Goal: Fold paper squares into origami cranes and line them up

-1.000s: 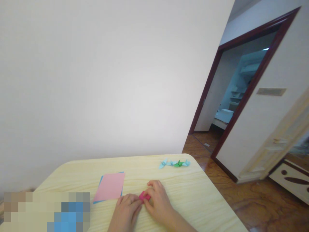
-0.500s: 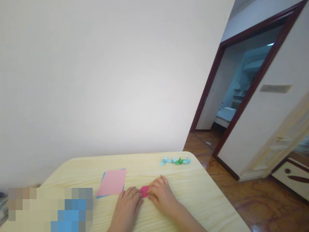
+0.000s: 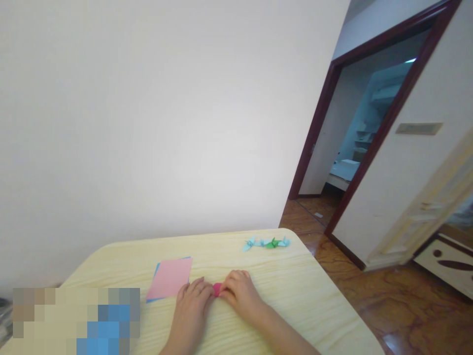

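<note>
View: head camera, looking forward and down at your hands across the tabletop (image 3: pixel 281 288).

Left hand (image 3: pixel 190 310): you are resting it on the tabletop at the near edge of the scene, with its fingertips pressing against the left side of the folded magenta paper (image 3: pixel 217 289).

Right hand (image 3: pixel 240 293): you are bringing its fingertips against the right side of that same paper, from the right.

Hands: you are holding them together, with the paper clamped between them. Your fingers hide most of it, so you cannot make out its folds.

Folded paper: it is sitting between your hands, just right of the sheets and low on the tabletop.

Sheets: a pink paper sheet (image 3: pixel 170 278) is lying on a blue paper sheet (image 3: pixel 155 282), just beside your left hand.

Cranes: a row of pale blue origami cranes (image 3: pixel 250 243) and one green origami crane (image 3: pixel 272 243) are lying near the far edge, well apart from your hands.

Room: a white wall (image 3: pixel 148 123) is rising beyond the tabletop. A dark red door frame (image 3: pixel 388 125) is standing far right, above a brown floor (image 3: pixel 369 301).
</note>
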The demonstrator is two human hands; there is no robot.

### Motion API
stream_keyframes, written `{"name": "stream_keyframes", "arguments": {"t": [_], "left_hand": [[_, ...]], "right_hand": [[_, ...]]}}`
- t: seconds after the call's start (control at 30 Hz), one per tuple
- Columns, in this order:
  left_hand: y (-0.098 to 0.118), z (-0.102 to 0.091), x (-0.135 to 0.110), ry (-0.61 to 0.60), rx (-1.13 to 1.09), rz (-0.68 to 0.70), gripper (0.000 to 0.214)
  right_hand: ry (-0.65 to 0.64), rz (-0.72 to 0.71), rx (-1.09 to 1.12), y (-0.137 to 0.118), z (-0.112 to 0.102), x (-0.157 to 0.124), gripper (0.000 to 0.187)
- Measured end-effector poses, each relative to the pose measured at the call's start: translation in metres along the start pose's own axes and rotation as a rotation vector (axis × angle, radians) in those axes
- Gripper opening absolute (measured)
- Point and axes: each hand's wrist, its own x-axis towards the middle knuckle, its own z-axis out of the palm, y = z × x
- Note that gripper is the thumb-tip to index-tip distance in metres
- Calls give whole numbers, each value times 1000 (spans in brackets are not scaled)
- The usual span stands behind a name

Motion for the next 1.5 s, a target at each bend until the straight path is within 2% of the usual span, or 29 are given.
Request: {"name": "stream_keyframes", "arguments": {"t": [0.2, 0.53, 0.83, 1.0, 1.13, 1.3, 1.5], "left_hand": [[0, 3, 1, 90, -2, -103, 14], [4, 1, 1, 54, -37, -259, 15], [6, -1, 3, 34, -19, -308, 13], [5, 0, 3, 43, -25, -296, 12], [4, 1, 3, 73, -23, -294, 10], [5, 1, 9, 42, -35, -371, 4], [10, -2, 10, 42, -59, -401, 6]], "right_hand": [[45, 59, 15, 2, 5, 3, 9], [106, 87, 52, 6, 11, 4, 11], [101, 109, 63, 2, 9, 4, 9], [119, 171, 64, 1, 10, 4, 19], [130, 184, 82, 3, 13, 5, 20], [107, 208, 106, 3, 13, 7, 18], [63, 121, 122, -3, 4, 1, 18]]}}
